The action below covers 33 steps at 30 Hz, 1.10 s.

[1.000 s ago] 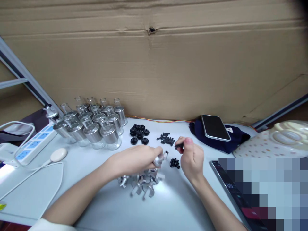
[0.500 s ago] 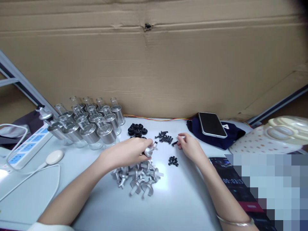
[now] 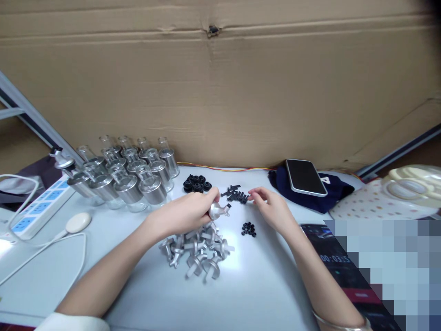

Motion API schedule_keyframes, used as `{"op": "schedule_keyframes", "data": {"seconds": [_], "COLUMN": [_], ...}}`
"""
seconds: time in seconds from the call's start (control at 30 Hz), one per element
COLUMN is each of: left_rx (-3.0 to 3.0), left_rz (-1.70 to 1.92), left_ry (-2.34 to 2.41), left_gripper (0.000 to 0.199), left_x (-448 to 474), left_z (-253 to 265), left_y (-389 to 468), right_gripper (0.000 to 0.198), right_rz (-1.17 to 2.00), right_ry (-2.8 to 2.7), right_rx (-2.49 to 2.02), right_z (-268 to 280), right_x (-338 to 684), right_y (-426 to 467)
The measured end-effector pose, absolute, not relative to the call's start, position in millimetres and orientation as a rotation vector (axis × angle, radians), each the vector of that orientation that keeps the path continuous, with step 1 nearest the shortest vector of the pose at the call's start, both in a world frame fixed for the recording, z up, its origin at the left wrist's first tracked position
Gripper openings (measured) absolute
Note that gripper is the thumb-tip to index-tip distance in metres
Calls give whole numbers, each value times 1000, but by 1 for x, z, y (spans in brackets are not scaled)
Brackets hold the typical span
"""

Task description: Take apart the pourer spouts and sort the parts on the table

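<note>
My left hand (image 3: 193,209) is closed around a silver metal pourer spout (image 3: 217,211) with a small black piece at its tip, pointing right. Below it lies a heap of similar metal pourer parts (image 3: 196,262). At the right end of a pile of short black strips (image 3: 236,194), my right hand (image 3: 270,207) has its thumb and fingers pinched together. What lies between these fingertips is too small to make out. Nearer me is a cluster of small black caps (image 3: 248,229). Black ribbed stoppers (image 3: 196,184) stand behind my left hand.
Glass bottles with metal sleeves (image 3: 127,191) crowd the left, one topped with a pourer (image 3: 62,158). A power strip (image 3: 41,207) and white charging disc (image 3: 78,223) lie beside them. At right are a phone (image 3: 306,177) on dark cloth and a spotted bag (image 3: 365,197).
My right hand has shifted slightly left and away from me, to the end of the black strip pile. The pourer in my left hand has tilted, its tip now lower and further right.
</note>
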<state>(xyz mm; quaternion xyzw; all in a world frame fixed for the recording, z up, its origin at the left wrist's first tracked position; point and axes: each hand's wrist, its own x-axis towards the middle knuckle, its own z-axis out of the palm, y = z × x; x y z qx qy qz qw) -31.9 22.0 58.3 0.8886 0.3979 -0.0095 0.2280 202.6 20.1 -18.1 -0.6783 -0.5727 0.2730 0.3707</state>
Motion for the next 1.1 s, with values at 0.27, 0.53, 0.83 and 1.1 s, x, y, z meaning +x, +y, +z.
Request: {"op": "schedule_keyframes", "data": {"seconds": [0.27,0.53,0.83,1.1], "left_rx": [2504,2914,2802,2456], "left_rz": [82,340,709,741], "left_ry": [996,978,858,780], "left_gripper": [10,22,23,23], "left_x": [-25,-13,-16,-19], "left_z": [51,32,30,42], "left_y": [28,29,49,43], "right_gripper": [26,52,41,16], "right_rz": [1104,1286,976,-374], "right_ry": [-1713,-1514,-1672,-1990], "right_rx": [-1247,-1147,-1069,-940], "right_z": [-2,-3,1,4], "right_x": [163,162,146,153], "right_y": [-5,-2,-14,-12]}}
